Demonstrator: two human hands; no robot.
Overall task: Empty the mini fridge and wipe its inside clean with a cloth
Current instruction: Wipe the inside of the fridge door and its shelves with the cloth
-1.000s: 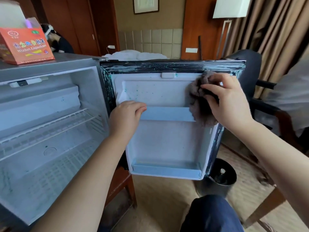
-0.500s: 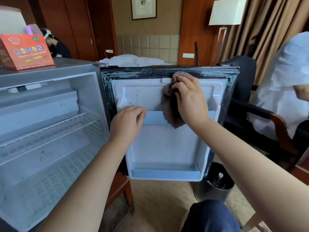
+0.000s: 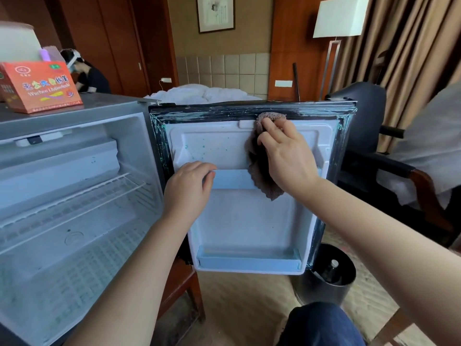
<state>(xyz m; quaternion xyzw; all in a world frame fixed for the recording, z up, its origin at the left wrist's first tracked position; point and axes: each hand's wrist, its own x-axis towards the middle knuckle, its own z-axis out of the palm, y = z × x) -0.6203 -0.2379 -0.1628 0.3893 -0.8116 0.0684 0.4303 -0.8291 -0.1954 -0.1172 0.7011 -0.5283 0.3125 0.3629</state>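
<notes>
Leftward from the door's right edge, the right hand (image 3: 284,156) has slid the brown fluffy cloth (image 3: 262,176) onto the black top seal (image 3: 212,113) of the white mini fridge door (image 3: 244,221), its fingers curled and clutching the cloth. Left hand (image 3: 187,188) grips the pale-blue shelf rail (image 3: 232,179).

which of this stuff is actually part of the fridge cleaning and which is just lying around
In the job: mini fridge, its open door, door shelf gripped by left hand, brown cloth in right hand.

Lying about: orange box on the fridge top, black bin holding a bottle, floor lamp, armchair.
</notes>
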